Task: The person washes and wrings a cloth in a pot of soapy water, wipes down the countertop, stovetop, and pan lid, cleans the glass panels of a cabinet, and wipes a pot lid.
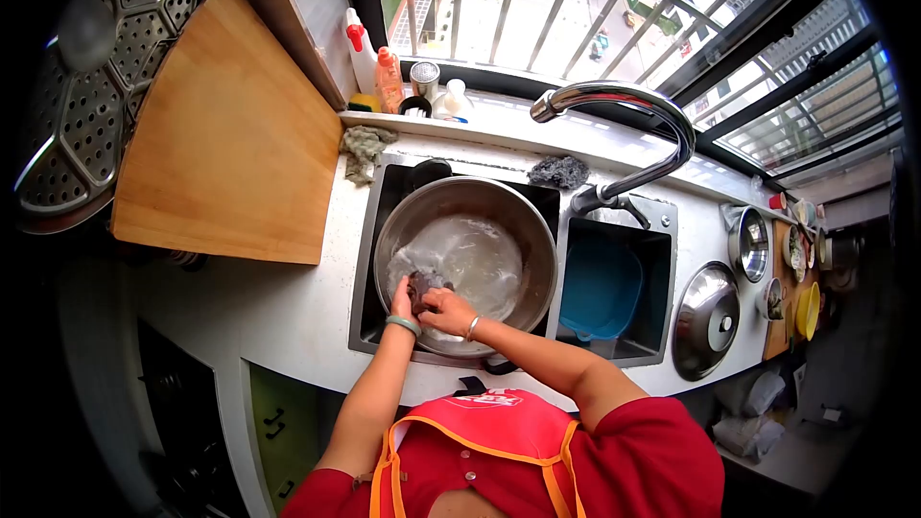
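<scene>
A large metal pot (539, 240) sits in the left sink basin, holding cloudy water (480, 254). Over the pot's near left side, my left hand (403, 301) grips a dark brownish, soft-looking lump (429, 282) whose kind I cannot make out. My right hand (449, 311) is closed against the same lump from the right, with its fingers bent; fingers of both hands partly cover it. A bangle circles each wrist.
A blue basin (600, 288) stands in the right sink under the curved faucet (662, 115). A metal lid (707, 321) lies on the right counter. At left leans a wooden board (230, 144); bottles (389, 82) line the sill, and a grey scrubber (558, 172) lies behind the sink.
</scene>
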Demonstrator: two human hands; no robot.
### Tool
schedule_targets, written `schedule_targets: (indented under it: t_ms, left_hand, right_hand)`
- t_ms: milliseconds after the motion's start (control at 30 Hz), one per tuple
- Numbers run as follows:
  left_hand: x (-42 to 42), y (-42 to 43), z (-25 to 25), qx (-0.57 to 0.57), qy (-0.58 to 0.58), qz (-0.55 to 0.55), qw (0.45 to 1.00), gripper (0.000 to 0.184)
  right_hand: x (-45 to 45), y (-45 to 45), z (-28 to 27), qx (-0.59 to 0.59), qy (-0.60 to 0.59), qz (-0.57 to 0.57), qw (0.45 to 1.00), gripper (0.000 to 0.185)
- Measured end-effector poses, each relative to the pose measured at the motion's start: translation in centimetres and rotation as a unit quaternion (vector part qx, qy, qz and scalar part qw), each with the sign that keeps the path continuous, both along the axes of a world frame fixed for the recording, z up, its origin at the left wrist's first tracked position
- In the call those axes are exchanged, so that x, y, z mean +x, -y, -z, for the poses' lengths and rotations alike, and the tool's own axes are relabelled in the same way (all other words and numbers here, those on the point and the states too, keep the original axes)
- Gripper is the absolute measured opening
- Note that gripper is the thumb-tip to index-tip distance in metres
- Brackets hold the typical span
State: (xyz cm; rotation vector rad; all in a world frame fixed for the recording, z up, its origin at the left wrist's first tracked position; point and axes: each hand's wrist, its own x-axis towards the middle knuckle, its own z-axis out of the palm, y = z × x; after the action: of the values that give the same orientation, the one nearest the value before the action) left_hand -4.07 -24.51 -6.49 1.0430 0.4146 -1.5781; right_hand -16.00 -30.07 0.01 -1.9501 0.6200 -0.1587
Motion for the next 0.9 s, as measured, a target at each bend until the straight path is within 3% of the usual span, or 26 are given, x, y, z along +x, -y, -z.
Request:
schedule_targets:
  t_ms: [67,167,233,300,367,433,500,533,567,633,700,767,800,900]
  left_hand:
    - [0.8,0.8,0.9,-0.028,-0.051,0.063,0.996,0.039]
    - [-0.1,2.3,-4.3,-0.044,-0.089,0.087,0.991,0.035]
    - [0.2,0.5,0.7,-0.119,-0.139,0.102,0.978,0.033]
    - [-1.4,0.5,0.8,-0.207,-0.064,0.026,0.976,0.035]
    - [-2.2,1.0,0.3,-0.246,-0.028,-0.01,0.969,0.035]
    - [-2.2,2.4,-1.9,-0.126,-0.037,-0.018,0.991,0.035]
    - [-3.0,3.9,-6.3,-0.043,-0.065,-0.039,0.996,0.032]
    - [-3.5,4.1,-6.0,-0.07,-0.089,-0.041,0.993,0.029]
    - [-3.7,4.4,-5.3,-0.097,-0.113,-0.043,0.988,0.026]
    - [-2.8,4.6,-3.5,-0.101,-0.088,-0.029,0.991,0.026]
    - [-2.1,3.7,-3.0,-0.104,-0.066,-0.018,0.992,0.027]
    - [-1.0,1.1,-4.7,-0.073,0.094,0.009,0.993,0.035]
    - [-0.8,0.5,-3.7,0.059,0.096,-0.024,0.993,0.045]
    - [0.0,0.1,-1.0,0.093,0.023,0.003,0.995,0.048]
  right_hand:
    - [0.2,-0.4,-3.1,-0.019,0.029,-0.005,0.999,0.022]
    - [1.1,-1.4,-4.1,-0.004,0.014,0.051,0.999,0.021]
    - [1.9,-1.9,-3.4,-0.032,0.047,0.083,0.995,0.02]
    - [3.0,-1.2,-3.2,-0.014,0.06,0.16,0.985,0.02]
    - [3.8,0.0,-1.2,-0.067,0.064,0.192,0.977,0.02]
    - [4.3,2.3,0.2,-0.1,-0.037,0.197,0.975,0.018]
    - [3.3,4.9,4.0,-0.167,-0.043,0.14,0.975,0.02]
    - [3.2,6.3,4.5,-0.037,-0.116,0.204,0.971,0.024]
    - [2.8,7.2,5.1,-0.035,-0.114,0.205,0.971,0.024]
    - [1.6,8.8,6.4,-0.1,-0.206,0.1,0.968,0.026]
    - [1.0,10.2,6.4,-0.109,-0.261,0.143,0.948,0.027]
    - [0.1,10.9,8.0,-0.157,-0.212,0.221,0.939,0.033]
    - [0.1,10.6,7.2,-0.192,-0.205,0.221,0.934,0.036]
    - [0.9,6.5,7.8,-0.262,-0.219,0.148,0.928,0.048]
